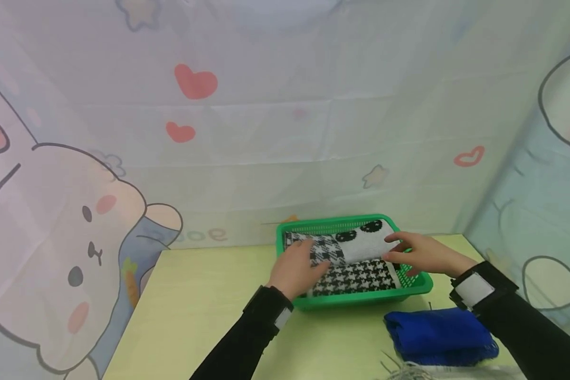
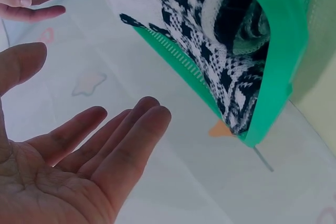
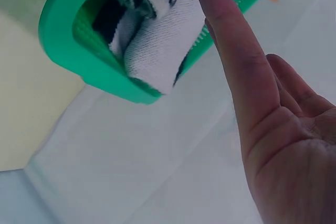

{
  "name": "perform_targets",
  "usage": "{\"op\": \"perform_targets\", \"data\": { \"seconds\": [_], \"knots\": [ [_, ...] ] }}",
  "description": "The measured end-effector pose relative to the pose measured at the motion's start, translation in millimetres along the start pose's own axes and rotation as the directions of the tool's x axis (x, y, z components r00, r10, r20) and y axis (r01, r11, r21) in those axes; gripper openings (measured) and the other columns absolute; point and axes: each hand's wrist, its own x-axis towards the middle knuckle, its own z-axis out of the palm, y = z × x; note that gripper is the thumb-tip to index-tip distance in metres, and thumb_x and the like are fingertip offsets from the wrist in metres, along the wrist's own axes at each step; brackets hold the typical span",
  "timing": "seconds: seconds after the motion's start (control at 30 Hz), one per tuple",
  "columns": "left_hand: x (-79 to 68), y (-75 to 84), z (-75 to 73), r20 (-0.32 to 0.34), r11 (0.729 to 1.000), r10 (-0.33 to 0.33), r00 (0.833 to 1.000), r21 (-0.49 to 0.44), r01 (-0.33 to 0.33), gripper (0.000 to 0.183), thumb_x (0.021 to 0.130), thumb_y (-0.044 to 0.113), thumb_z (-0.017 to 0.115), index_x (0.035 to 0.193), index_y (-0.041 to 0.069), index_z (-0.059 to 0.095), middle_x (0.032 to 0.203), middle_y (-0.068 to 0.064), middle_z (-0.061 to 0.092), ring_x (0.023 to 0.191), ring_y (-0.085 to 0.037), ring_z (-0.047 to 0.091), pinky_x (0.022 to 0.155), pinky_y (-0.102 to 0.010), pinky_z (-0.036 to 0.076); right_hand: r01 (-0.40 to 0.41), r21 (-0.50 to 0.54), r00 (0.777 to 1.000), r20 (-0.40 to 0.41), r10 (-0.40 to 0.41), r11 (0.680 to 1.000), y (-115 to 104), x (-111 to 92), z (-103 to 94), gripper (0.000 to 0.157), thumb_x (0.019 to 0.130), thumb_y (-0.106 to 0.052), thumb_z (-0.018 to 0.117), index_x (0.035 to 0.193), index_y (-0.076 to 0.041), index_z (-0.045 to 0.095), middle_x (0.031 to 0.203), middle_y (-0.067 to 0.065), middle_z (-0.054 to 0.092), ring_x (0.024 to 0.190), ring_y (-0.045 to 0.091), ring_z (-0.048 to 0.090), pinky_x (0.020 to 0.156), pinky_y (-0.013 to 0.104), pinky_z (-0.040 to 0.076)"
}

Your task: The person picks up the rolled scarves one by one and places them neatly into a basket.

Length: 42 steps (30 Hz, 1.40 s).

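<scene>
A green plastic basket stands at the back of the table. Inside it lie folded black-and-white knitted cloths: one with a star-like pattern in front, and behind it a roll, part white with black ovals, part houndstooth. Above the basket's left side my left hand hovers, its fingers loosely extended and holding nothing, as the left wrist view bears out. My right hand is over the basket's right end, fingers apart and relaxed, with nothing in its grasp.
A folded blue cloth with frayed edges lies on the pale yellow table, in front of the basket's right side. Nearer the front edge is a grey-white fringed cloth. A printed fabric backdrop rises behind the table.
</scene>
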Motion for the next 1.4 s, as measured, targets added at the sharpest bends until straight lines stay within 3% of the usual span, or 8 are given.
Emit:
{"op": "perform_targets", "data": {
  "seconds": [0.27,0.87,1.4],
  "knots": [
    [-11.0,4.2,-5.0,-0.039,0.999,0.026,0.999,-0.039,-0.027,0.060,0.107,0.035,0.067,0.154,-0.001,0.053,0.151,-0.023,0.059,0.137,-0.039,0.059,0.113,-0.053,0.052,0.051,0.002,0.998,-0.022,-0.051,0.999,-9,-11,2.5,0.069,0.107,-0.034,0.069,0.155,0.008,0.044,0.133,0.031,0.065,0.110,0.040,0.073,0.074,0.040,0.068],
    [-34.5,-1.0,2.3,-0.052,0.993,-0.016,0.999,-0.120,0.010,0.061,0.106,0.038,0.068,0.153,0.002,0.055,0.150,-0.022,0.060,0.139,-0.040,0.057,0.115,-0.056,0.049,0.039,0.051,0.999,-0.017,-0.038,0.998,-10,-36,7.7,0.066,0.109,-0.030,0.067,0.156,0.008,0.041,0.137,0.032,0.064,0.114,0.039,0.073,0.074,0.035,0.067],
    [-47.1,5.2,2.3,-0.066,0.988,-0.020,0.998,-0.156,0.009,0.059,0.104,0.038,0.070,0.152,0.005,0.057,0.149,-0.018,0.062,0.137,-0.037,0.060,0.113,-0.054,0.052,0.035,0.103,0.999,0.005,-0.035,0.994,-4,-51,7.2,0.066,0.109,-0.027,0.066,0.158,0.007,0.039,0.141,0.035,0.059,0.116,0.040,0.072,0.075,0.036,0.068]
  ]
}}
